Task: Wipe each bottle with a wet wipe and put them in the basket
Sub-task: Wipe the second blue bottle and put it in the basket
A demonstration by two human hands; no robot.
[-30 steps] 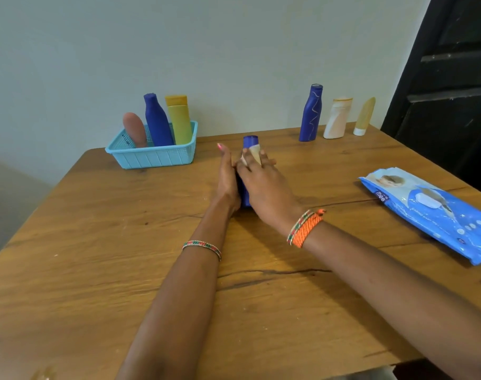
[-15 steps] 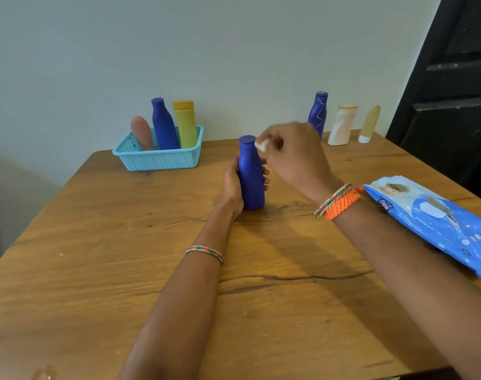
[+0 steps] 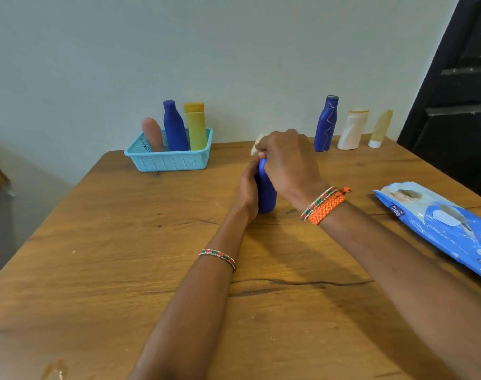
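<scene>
While the left hand [image 3: 248, 191] still grips the blue bottle [image 3: 266, 193], the right hand [image 3: 287, 163], pinching the wipe [image 3: 257, 145], has dropped onto its top.

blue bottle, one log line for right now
left hand holds blue bottle upright | right hand wipes top with wet wipe | basket: three bottles

A second ago I had the blue bottle [image 3: 267, 193] lying low on the table under both hands, my right hand [image 3: 288, 163] spread over its body with the wipe [image 3: 257, 145]. Half a second ago it stood upright in my left hand [image 3: 247, 190], and my right had lifted clear, pinching the wipe just beside the cap. Now my right hand has come down over the top of the bottle, covering the cap, with the wipe poking out past my fingers on the far side.
</scene>
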